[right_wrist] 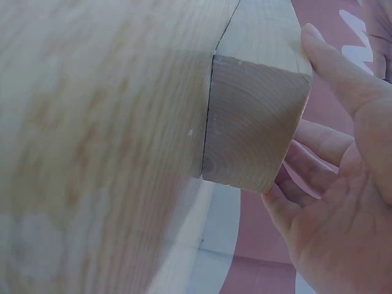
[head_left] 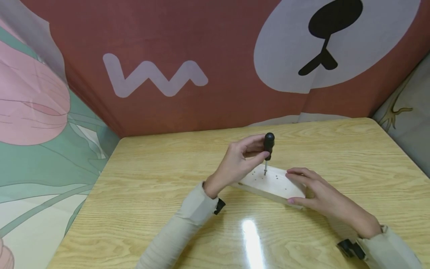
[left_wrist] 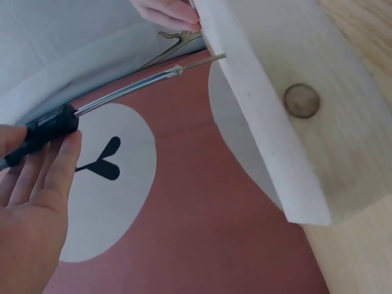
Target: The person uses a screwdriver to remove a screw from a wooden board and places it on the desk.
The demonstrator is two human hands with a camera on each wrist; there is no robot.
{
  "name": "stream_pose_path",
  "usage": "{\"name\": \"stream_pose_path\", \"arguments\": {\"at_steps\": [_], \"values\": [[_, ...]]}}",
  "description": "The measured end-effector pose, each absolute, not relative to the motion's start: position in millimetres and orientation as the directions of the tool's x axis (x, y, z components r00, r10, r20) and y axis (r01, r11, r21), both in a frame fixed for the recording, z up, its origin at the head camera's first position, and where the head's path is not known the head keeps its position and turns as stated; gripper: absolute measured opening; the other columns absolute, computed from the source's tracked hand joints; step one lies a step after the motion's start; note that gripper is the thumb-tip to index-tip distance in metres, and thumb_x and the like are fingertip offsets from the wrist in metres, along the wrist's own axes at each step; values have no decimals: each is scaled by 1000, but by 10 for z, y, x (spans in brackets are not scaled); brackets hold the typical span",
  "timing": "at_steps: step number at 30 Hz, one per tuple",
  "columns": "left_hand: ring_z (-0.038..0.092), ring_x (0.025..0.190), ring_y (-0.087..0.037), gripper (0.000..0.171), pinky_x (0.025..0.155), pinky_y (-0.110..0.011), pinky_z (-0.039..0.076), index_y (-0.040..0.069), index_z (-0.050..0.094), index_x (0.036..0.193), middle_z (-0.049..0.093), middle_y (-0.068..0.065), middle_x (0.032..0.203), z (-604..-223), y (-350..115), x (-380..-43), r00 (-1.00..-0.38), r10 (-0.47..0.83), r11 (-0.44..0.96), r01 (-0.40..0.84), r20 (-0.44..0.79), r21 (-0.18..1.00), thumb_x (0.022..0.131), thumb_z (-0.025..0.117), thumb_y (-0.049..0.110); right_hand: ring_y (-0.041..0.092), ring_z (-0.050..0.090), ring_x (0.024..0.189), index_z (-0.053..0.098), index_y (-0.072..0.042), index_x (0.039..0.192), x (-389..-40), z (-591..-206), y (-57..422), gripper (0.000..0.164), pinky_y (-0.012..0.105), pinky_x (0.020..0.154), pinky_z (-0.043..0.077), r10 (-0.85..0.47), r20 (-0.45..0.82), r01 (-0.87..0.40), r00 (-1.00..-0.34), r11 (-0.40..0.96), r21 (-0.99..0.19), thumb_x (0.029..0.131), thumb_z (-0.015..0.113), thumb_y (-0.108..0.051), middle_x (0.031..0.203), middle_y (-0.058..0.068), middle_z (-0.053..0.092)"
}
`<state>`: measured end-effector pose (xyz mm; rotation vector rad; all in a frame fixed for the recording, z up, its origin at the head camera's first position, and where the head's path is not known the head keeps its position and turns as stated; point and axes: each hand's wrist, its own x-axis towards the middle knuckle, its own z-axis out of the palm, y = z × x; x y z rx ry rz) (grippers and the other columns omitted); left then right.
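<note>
A pale wooden block [head_left: 273,186] lies on the table, its top dotted with several small dark holes or screws. My left hand [head_left: 239,158] holds a black-handled screwdriver [head_left: 269,142] upright over it, thumb and fingers around the handle. In the left wrist view the metal shaft [left_wrist: 128,92] meets a long screw [left_wrist: 202,62], whose point is at the block's face. A round knot [left_wrist: 302,101] marks the block's side. My right hand [head_left: 319,192] grips the block's right end, thumb on the near side and fingers on the far side. The right wrist view shows the end grain [right_wrist: 254,122] beside those fingers.
The light wood-grain table [head_left: 161,179] reaches back to a reddish-brown cloth [head_left: 168,112] with a printed cartoon face. Patterned cloth [head_left: 40,157] hangs at the left and more cloth [head_left: 410,116] at the right. Black straps [head_left: 351,249] sit at the wrists.
</note>
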<state>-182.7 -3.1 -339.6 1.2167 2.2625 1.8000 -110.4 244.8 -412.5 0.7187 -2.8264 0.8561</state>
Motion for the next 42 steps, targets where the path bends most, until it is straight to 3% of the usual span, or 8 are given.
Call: {"name": "stream_pose_path", "arguments": {"at_steps": [6,15,22,30,35,42], "values": [[72,102,-24,41,86,-21,59,1,59,133,72,-19,115,-3359,-40,-1817,-699,571,73,566,431,821,93,67,1,40,53,123,60,3,131,-1105,-4127,2449,69,60,95,47,-414,224,-468,-882,723,-507,78,84,-33,135,18,56],[73,95,-19,36,84,-19,59,0,64,126,74,-17,108,-3389,18,-1844,-682,516,84,642,518,762,91,71,6,42,52,124,58,3,133,-1109,-4126,2452,71,62,96,46,-414,204,-457,-887,727,-513,79,83,-35,136,20,55],[71,104,-26,36,92,-21,57,-2,57,130,70,-21,116,-3375,-14,-1828,-689,561,55,584,459,810,94,63,-1,39,53,123,60,2,132,-1098,-4134,2449,70,59,95,47,-411,223,-466,-884,733,-496,78,84,-35,135,17,56],[72,97,-23,41,86,-20,58,1,58,129,72,-18,110,-3394,-8,-1849,-706,519,85,604,482,793,90,71,5,44,50,125,58,3,134,-1115,-4119,2454,72,66,96,46,-412,180,-441,-893,729,-524,79,83,-36,138,21,54],[71,99,-23,37,87,-21,59,1,61,129,71,-17,109,-3416,-4,-1853,-713,506,67,593,485,802,93,69,6,43,51,124,58,3,133,-1108,-4118,2450,71,64,96,46,-411,189,-446,-892,727,-523,79,83,-35,137,21,54],[69,108,-26,40,92,-22,57,-1,55,133,68,-20,122,-3408,-25,-1852,-654,578,24,611,488,791,93,64,-2,39,53,124,60,1,132,-1100,-4114,2448,68,59,95,47,-404,213,-454,-890,730,-511,79,84,-34,135,17,56]]}}
